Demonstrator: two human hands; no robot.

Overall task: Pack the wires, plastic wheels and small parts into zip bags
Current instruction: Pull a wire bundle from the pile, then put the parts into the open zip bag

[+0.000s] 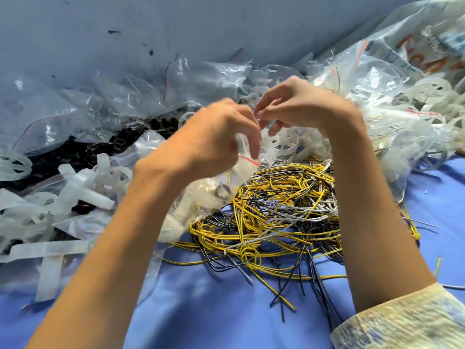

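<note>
My left hand point(214, 137) and my right hand point(299, 107) meet above the middle of the blue cloth. Between them hangs a small clear zip bag point(245, 159) with a red strip at its mouth. My left hand grips the bag from the left, fingers curled over it. My right hand pinches its upper edge with fingertips. Both hands are blurred. Below lies a tangled heap of yellow, black and white wires point(276, 215). Translucent plastic wheels point(286, 142) lie just behind the bag.
Empty and filled clear zip bags point(125, 96) pile along the grey wall. Black small parts point(83, 152) and translucent plastic strips point(75, 187) lie at the left. More wheels point(432, 96) and a large printed bag point(415, 46) fill the right. Bare blue cloth point(214, 298) lies in front.
</note>
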